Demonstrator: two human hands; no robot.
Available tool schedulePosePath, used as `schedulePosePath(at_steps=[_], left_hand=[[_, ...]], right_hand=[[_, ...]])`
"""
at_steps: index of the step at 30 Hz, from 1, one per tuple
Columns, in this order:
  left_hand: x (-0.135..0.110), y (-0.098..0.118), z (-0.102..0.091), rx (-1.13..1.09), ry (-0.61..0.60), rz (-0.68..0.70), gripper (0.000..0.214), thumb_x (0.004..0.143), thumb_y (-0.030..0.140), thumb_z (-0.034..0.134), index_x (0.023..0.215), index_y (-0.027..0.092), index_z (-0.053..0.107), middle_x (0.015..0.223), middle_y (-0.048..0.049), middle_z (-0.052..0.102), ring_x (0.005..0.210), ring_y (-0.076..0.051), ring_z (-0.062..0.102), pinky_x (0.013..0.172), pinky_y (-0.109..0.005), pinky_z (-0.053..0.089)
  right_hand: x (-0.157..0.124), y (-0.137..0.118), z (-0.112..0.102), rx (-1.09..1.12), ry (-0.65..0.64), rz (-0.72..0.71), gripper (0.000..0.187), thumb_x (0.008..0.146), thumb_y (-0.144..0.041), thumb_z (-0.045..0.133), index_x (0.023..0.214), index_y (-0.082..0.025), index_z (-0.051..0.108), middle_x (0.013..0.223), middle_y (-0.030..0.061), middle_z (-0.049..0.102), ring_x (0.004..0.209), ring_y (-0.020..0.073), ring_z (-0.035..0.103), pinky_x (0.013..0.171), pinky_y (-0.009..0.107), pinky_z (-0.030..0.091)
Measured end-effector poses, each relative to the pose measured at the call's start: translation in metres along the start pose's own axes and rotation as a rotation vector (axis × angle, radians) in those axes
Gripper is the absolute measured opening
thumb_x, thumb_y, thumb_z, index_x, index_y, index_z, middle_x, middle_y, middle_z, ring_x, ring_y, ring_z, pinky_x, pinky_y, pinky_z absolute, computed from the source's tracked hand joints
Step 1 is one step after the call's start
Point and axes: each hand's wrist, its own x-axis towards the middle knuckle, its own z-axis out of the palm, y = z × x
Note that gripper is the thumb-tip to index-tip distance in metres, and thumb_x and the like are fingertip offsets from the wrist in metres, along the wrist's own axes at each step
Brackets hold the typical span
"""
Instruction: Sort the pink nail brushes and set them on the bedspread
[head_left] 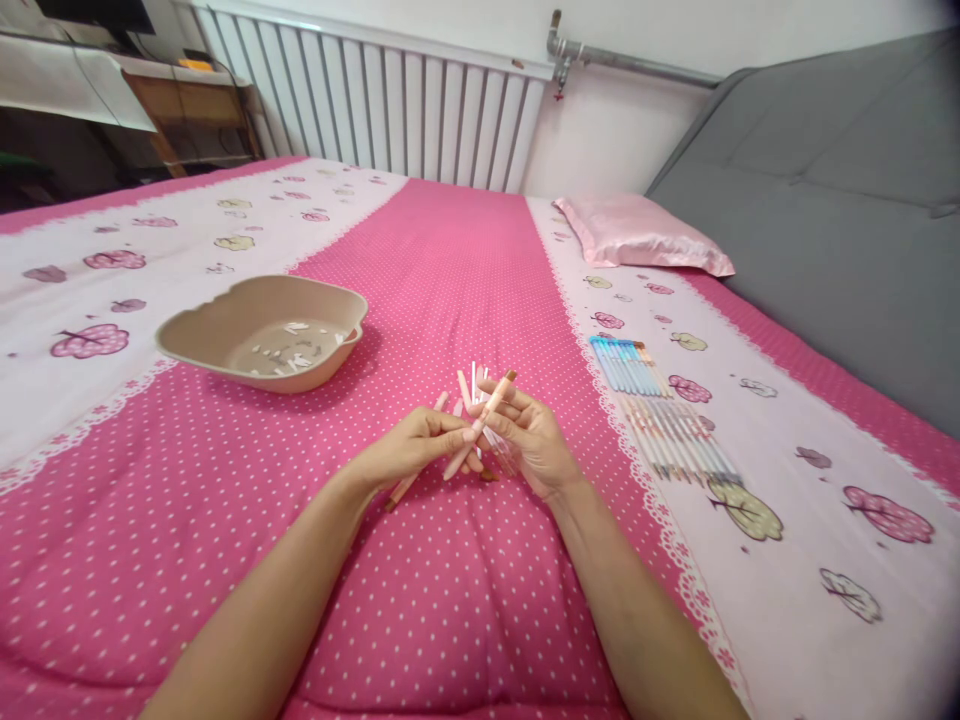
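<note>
Hands meet low over the middle of a pink polka-dot bedspread (450, 600), both forearms reaching in from the near edge of the view. The left hand (416, 445) has its fingers drawn together, thumb and fingertips pinched on a pink pen (480, 425) with a brown end that slants up and to the right between the two hands. A second slim pink stick (401, 490) runs down out of that same hand toward the bedspread (how it is gripped under the palm cannot be told). The right hand (536, 440) is turned palm inward, its fingers curled about a bundle of pens (472, 385) whose pale tips fan upward above the knuckles; its upper fingers also lie against the slanted pen. Neither hand rests flat on the bed.

To the left and a little farther off sits a beige tray (187, 335) with a scalloped rim, and small white bits (289, 350) lie scattered on its floor. To the right, on the pale flowered strip of the bedspread, a row of pens (667, 420) lies side by side, blue ones at the far end and paler ones nearer, well apart from the hands. Beyond it a pink pillow (645, 235) lies against a grey padded headboard (825, 200). A white radiator (390, 110) lines the far wall.
</note>
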Motion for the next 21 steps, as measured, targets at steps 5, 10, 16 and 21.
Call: schedulePosePath(at_steps=[5, 10, 16, 21], left_hand=[[0.002, -0.009, -0.004, 0.032, 0.030, 0.016, 0.035, 0.082, 0.040, 0.056, 0.078, 0.009, 0.070, 0.052, -0.0027, 0.059, 0.054, -0.011, 0.055, 0.060, -0.023, 0.043], [0.002, -0.011, -0.005, 0.085, 0.071, -0.004, 0.036, 0.078, 0.043, 0.060, 0.072, 0.008, 0.069, 0.050, -0.0028, 0.060, 0.048, -0.009, 0.051, 0.053, -0.021, 0.040], [0.002, -0.011, -0.002, 0.064, 0.110, -0.039, 0.029, 0.074, 0.038, 0.065, 0.069, 0.009, 0.066, 0.049, -0.0033, 0.061, 0.043, -0.008, 0.049, 0.046, -0.019, 0.036], [0.001, -0.013, -0.002, 0.015, 0.101, -0.029, 0.027, 0.075, 0.037, 0.064, 0.070, 0.011, 0.065, 0.051, -0.0032, 0.063, 0.048, -0.011, 0.055, 0.054, -0.022, 0.043]], right_hand=[[0.000, 0.001, -0.001, -0.031, 0.012, -0.016, 0.039, 0.064, -0.024, 0.077, 0.101, -0.021, 0.065, 0.081, 0.0024, 0.071, 0.070, 0.0150, 0.065, 0.068, 0.029, 0.055], [0.001, 0.003, -0.001, -0.046, 0.005, -0.022, 0.036, 0.065, -0.023, 0.076, 0.099, -0.021, 0.065, 0.081, 0.0021, 0.071, 0.072, 0.0155, 0.066, 0.074, 0.031, 0.054], [0.000, 0.005, 0.000, -0.033, -0.014, -0.015, 0.035, 0.066, -0.022, 0.076, 0.099, -0.021, 0.065, 0.080, 0.0019, 0.071, 0.073, 0.0152, 0.067, 0.072, 0.029, 0.053], [0.000, 0.004, 0.004, -0.035, -0.021, -0.001, 0.041, 0.067, -0.023, 0.075, 0.105, -0.022, 0.061, 0.086, 0.0020, 0.070, 0.075, 0.0147, 0.066, 0.074, 0.029, 0.052]])
